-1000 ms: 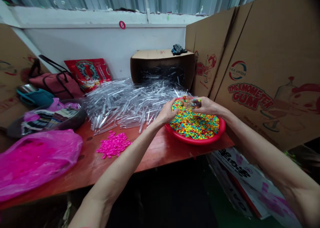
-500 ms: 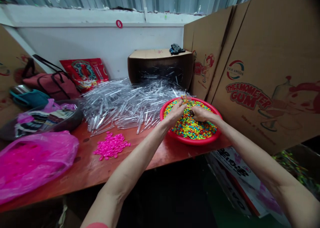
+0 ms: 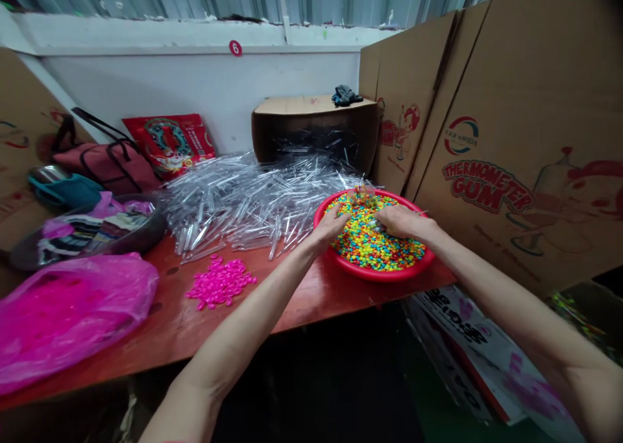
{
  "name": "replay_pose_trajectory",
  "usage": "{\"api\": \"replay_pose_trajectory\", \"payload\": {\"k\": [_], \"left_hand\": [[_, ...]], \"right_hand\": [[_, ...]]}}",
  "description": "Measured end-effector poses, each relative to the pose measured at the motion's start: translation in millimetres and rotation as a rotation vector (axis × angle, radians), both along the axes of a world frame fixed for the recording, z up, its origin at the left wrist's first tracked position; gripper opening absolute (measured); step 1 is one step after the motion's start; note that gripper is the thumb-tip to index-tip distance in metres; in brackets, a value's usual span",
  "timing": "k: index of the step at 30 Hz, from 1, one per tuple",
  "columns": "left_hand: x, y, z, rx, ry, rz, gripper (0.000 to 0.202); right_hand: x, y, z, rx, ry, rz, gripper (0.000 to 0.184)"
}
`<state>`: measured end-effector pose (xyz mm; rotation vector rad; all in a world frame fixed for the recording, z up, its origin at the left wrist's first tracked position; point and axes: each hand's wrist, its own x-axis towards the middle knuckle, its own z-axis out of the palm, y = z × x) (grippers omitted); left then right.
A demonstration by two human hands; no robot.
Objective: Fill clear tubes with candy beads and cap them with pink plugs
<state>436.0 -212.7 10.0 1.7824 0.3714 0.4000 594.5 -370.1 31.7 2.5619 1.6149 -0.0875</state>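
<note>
A red bowl (image 3: 418, 266) heaped with small multicoloured candies (image 3: 374, 245) stands at the right end of the red table. Both hands reach into it. My left hand (image 3: 331, 226) rests at the bowl's left rim with its fingers curled into the candies. My right hand (image 3: 402, 221) lies over the candies, closed on a thin clear plastic tube (image 3: 419, 213) whose end sticks out to the right. A few clear tubes part-filled with candies (image 3: 364, 194) stand up at the bowl's far rim.
A big heap of clear tubes (image 3: 253, 200) lies left of the bowl, spilling from a brown box (image 3: 311, 128). Pink caps (image 3: 221, 282), a pink plastic bag (image 3: 68, 310), a dark tray (image 3: 87, 232) and bags sit left. Cardboard cartons (image 3: 511, 138) wall the right side.
The hands were raised together above the bowl holding filled tubes; they have come down into the candies and moved slightly apart.
</note>
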Motion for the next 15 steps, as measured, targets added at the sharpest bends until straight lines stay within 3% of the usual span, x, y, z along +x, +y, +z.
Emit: {"api": "replay_pose_trajectory", "payload": {"k": [4,8,12,15], "left_hand": [[17,-19,3.4,-0.046,0.011,-0.026,0.064],[19,-20,22.5,-0.064,-0.089,-0.057,0.065],[3,-6,35.7,-0.128,-0.101,0.001,0.072],[-9,2,30.4,-0.143,-0.086,-0.007,0.065]], "right_hand": [[-3,13,-14.2,0.03,0.098,-0.013,0.02],[3,14,-20.0,0.286,0.382,0.001,0.009],[5,4,-13.0,0.579,0.675,0.007,0.025],[4,-3,1.2,0.646,0.766,0.013,0.031]]}}
